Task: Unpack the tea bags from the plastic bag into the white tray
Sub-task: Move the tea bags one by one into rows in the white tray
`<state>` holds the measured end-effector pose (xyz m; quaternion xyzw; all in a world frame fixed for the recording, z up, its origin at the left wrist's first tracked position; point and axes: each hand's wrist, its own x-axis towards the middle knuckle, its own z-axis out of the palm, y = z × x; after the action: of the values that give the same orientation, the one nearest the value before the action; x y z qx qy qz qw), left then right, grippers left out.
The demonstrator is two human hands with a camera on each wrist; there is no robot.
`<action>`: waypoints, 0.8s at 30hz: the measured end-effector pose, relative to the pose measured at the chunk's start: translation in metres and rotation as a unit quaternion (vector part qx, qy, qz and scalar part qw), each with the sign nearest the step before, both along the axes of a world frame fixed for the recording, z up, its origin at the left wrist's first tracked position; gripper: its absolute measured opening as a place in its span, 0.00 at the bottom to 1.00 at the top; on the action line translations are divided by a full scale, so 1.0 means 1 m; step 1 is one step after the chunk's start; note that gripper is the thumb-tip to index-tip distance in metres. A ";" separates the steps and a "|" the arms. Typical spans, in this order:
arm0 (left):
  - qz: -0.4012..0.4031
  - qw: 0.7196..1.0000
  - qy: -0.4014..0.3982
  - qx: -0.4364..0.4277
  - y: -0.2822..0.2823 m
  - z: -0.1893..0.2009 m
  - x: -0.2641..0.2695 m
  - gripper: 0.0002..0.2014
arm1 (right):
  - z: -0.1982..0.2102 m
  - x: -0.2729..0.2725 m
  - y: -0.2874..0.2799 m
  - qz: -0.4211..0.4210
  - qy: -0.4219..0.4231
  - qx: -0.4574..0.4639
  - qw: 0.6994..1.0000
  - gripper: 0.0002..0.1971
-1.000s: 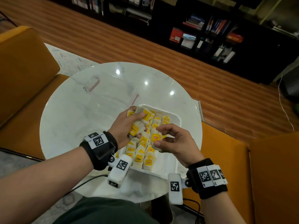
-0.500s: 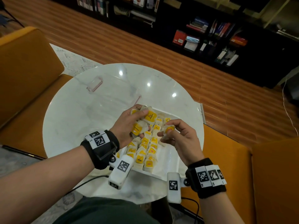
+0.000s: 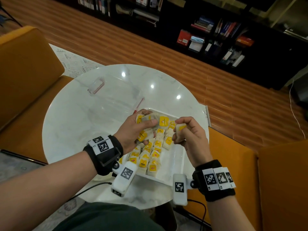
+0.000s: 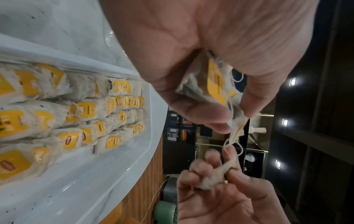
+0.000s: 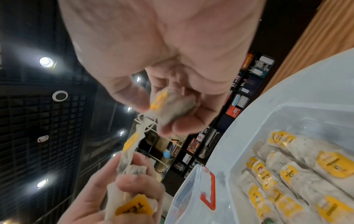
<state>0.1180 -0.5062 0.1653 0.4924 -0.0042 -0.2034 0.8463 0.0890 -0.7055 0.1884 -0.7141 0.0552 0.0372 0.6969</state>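
Two hands work above a white tray [image 3: 179,161] that sits on the near right part of a round marble surface [image 3: 70,124]. Nearest in the tray, rows of tea bags [image 3: 146,157] with yellow tags lie packed side by side along its left and middle, leaving a bare strip at its right side. Above the tray's far half, the left hand [image 3: 131,132] has its fingers [image 4: 193,112] curled round a bunch of tea bags [image 3: 154,121], thumb across the top. Just right of it, the right hand [image 3: 190,137] pinches a single tea bag [image 3: 179,129] between thumb and curled fingers [image 5: 134,97]. The wrist views show a thin white string [image 4: 232,145] running between the pinched bag and the bunch in the left hand, so the two are joined by it. Beyond the hands, on the far left part of the surface, the clear plastic bag [image 3: 115,95] with red trim lies flat, its nearer edge just beside the tray's far left corner; whether anything is left inside I cannot tell. Farther off are a wooden floor [image 3: 150,47] and dark bookshelves [image 3: 216,30]
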 end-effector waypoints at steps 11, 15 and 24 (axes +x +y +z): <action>-0.012 0.999 -0.033 0.022 0.003 0.001 -0.003 0.06 | 0.002 0.002 0.014 0.066 -0.029 -0.049 0.996 0.06; 0.004 1.000 -0.004 -0.002 0.003 0.005 -0.002 0.08 | 0.003 0.003 0.011 0.046 -0.039 0.036 0.997 0.09; -0.034 0.999 0.007 0.040 0.005 0.003 -0.001 0.12 | 0.012 0.004 0.004 0.040 -0.036 -0.074 0.996 0.10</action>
<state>0.1168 -0.5011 0.1682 0.5242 -0.0069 -0.2357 0.8183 0.0935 -0.7019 0.2005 -0.7660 0.0038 0.0350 0.6419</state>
